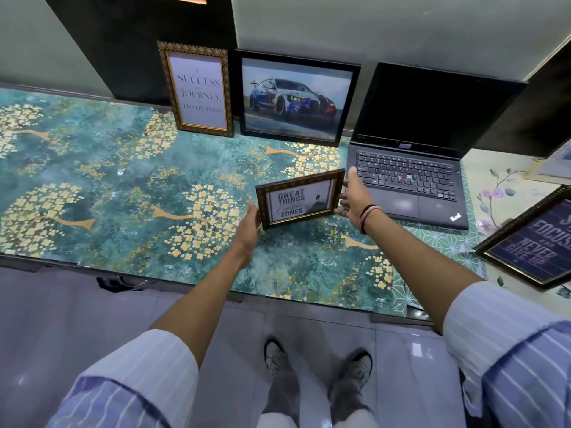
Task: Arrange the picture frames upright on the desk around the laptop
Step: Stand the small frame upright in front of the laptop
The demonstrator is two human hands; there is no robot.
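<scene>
A small brown frame reading "Great Things" stands upright on the desk, just left of the open black laptop. My left hand grips its left edge and my right hand holds its right edge. Behind it, a gold-edged "Success" frame and a black car picture frame lean upright against the wall. A dark "Never Give Up" frame lies flat at the right edge.
The desk has a teal cover with gold flower patterns. Another frame's corner shows at the far right behind the laptop. The desk's front edge runs below my forearms, with my shoes on the tiled floor.
</scene>
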